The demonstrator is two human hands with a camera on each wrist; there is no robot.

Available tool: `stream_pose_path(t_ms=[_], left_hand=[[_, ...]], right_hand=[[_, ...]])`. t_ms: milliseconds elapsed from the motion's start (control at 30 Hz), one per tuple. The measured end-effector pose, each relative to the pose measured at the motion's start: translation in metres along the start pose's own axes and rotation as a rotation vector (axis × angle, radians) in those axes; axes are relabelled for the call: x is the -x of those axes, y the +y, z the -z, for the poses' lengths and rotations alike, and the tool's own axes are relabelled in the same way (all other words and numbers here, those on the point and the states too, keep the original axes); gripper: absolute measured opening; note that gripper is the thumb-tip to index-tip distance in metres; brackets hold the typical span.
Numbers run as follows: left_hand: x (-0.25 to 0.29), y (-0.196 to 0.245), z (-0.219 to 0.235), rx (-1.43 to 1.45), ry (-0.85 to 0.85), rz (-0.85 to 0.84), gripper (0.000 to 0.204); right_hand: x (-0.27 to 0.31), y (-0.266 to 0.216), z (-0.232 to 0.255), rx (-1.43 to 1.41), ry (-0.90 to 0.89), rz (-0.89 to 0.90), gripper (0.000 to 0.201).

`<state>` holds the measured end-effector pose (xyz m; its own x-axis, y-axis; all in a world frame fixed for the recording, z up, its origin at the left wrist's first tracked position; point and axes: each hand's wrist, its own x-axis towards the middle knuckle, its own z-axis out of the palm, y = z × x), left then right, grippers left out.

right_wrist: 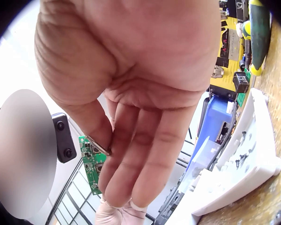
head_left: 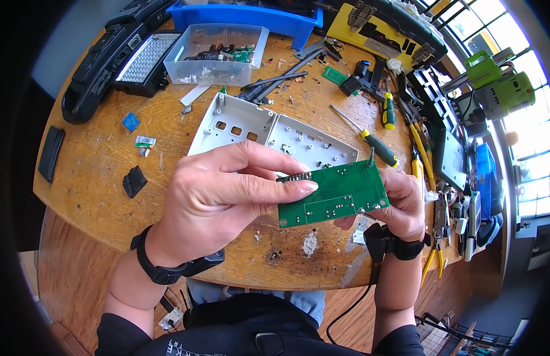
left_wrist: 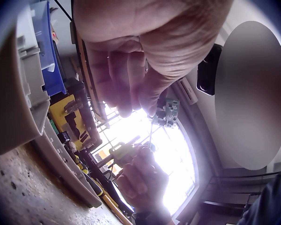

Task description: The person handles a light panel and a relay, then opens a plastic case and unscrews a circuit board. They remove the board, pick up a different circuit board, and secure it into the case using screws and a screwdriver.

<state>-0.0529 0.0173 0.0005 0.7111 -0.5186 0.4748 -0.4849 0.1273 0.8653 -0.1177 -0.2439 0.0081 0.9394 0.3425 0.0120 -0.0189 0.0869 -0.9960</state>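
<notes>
My left hand [head_left: 224, 193] pinches a green circuit board [head_left: 340, 193] by its left end, thumb on the face turned up to the head camera. A row of pins shows beside the thumb, with solder points along the lower edge. My right hand [head_left: 402, 204] is at the board's right end, partly hidden behind it. Between its thumb and fingers it pinches a thin metal tool [right_wrist: 99, 146], which reaches toward the board in the left wrist view. Small components cover the board's other face [right_wrist: 90, 164]. Beyond the hands lies an opened light-grey plastic housing [head_left: 242, 115] in two parts.
A clear bin [head_left: 212, 74] of scrap parts stands at the back before a blue tray [head_left: 245, 24]. Screwdrivers [head_left: 378, 148] lie right of the housing. Pliers [head_left: 440, 222] and other tools crowd the right edge, near a yellow toolbox [head_left: 375, 38]. Small debris dots the wooden table [head_left: 103, 184].
</notes>
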Motion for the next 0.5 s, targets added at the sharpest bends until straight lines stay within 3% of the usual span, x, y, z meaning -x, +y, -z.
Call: stream_pose_path(t_ms=[367, 500], left_hand=[[-0.0004, -0.0006, -0.0019, 0.009, -0.035, 0.002, 0.035], [0.0017, -0.0032, -0.0013, -0.024, -0.132, 0.068, 0.033]], right_hand=[[-0.0003, 0.0015, 0.0061, 0.128, 0.052, 0.129, 0.012], [0.0009, 0.0025, 0.0049, 0.104, 0.092, 0.107, 0.014]])
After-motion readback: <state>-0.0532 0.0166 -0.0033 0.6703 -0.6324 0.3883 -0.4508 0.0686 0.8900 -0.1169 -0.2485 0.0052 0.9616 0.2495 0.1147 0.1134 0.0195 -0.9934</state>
